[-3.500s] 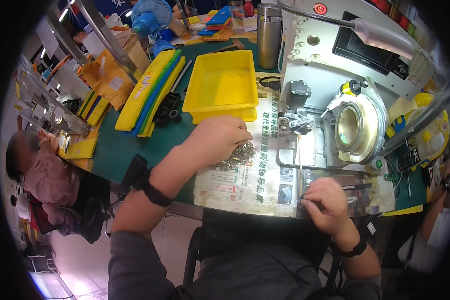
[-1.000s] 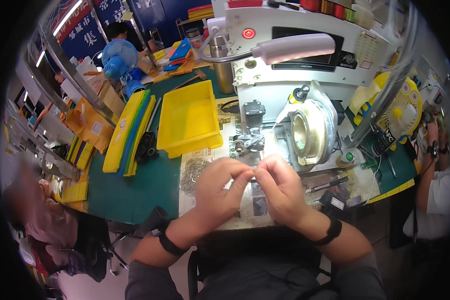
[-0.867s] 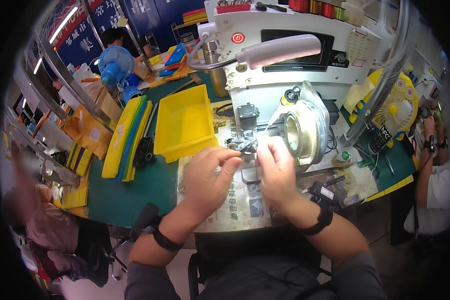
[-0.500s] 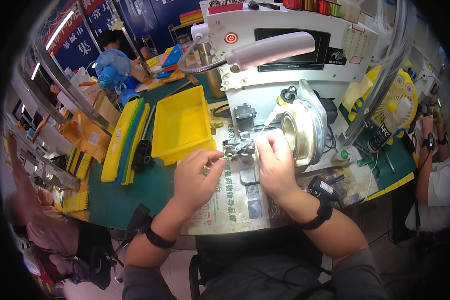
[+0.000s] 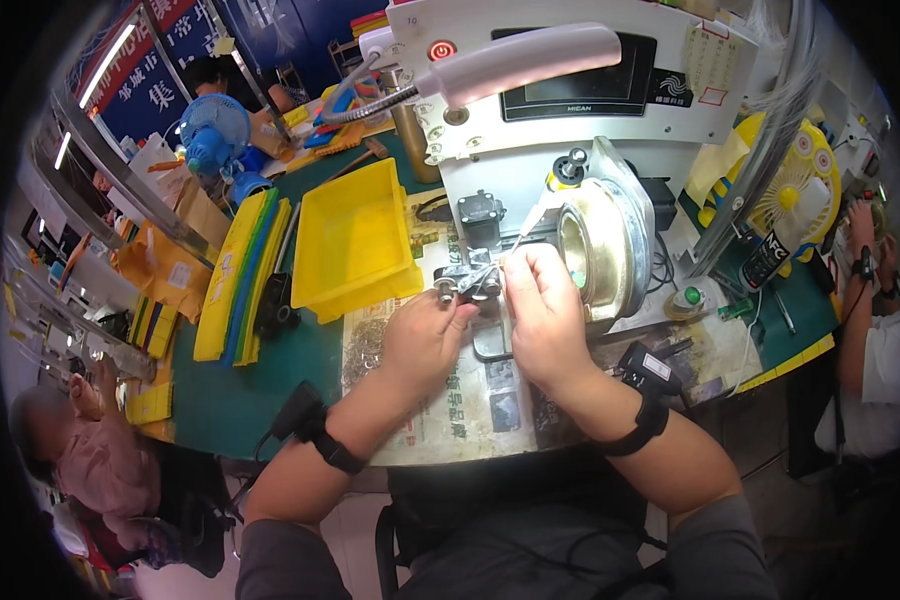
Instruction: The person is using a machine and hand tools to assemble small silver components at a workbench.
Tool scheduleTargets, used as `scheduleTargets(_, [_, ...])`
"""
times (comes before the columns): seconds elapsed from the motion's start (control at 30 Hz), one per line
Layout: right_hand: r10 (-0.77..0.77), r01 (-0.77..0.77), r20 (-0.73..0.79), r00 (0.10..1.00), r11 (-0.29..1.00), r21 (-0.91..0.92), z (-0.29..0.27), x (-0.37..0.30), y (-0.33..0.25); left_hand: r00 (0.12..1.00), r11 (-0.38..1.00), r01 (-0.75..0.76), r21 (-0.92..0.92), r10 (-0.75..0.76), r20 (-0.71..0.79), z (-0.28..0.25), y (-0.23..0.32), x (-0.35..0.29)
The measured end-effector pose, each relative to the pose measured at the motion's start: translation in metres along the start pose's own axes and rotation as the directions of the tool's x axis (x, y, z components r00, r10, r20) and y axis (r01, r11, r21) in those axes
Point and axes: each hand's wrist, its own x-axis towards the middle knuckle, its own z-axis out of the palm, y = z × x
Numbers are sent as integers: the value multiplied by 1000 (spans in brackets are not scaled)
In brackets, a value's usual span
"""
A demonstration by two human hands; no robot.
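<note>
A small dark metal clamp fixture stands in front of a white benchtop machine. My left hand is at its left side, thumb and fingers closed together; what they pinch is too small to make out. On the fixture's right, my right hand is closed in a pinch, and whatever is in it is hidden by the fingertips. Just beyond it a white pointed nozzle with a yellow and black top slants down toward the fixture. A shiny metal ring sits right of my right hand.
At the left stands a yellow plastic bin, beside upright yellow, green and blue boards. A lamp hangs over the work. On the right are a black spray can and a yellow fan. Other people sit at both sides.
My left hand has moved right and closed in against the fixture; its fingers were more spread before. My right hand stays pinched near the same spot. The view has shifted slightly.
</note>
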Motion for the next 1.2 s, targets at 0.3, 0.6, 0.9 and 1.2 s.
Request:
scheduleTargets(0.3, [8, -6, -18, 1000, 995, 100, 5, 0, 8, 998, 993, -8, -116, 15, 56, -6, -1, 5])
scheduleTargets(0.6, [206, -213, 314, 927, 977, -13, -48, -60, -26, 982, 988, 153, -18, -150, 116, -52, 30, -2])
scheduleTargets(0.9, [-4, -53, 195, 981, 957, 285, -82, -70, -43, 954, 885, 195, -423, -70, 292, 4, 95, 26])
scheduleTargets(1.2, [146, -93, -170, 975, 954, 284, -202, -14, -26, 996, 999, -43, -32, 41, -76, -69, 53, 1])
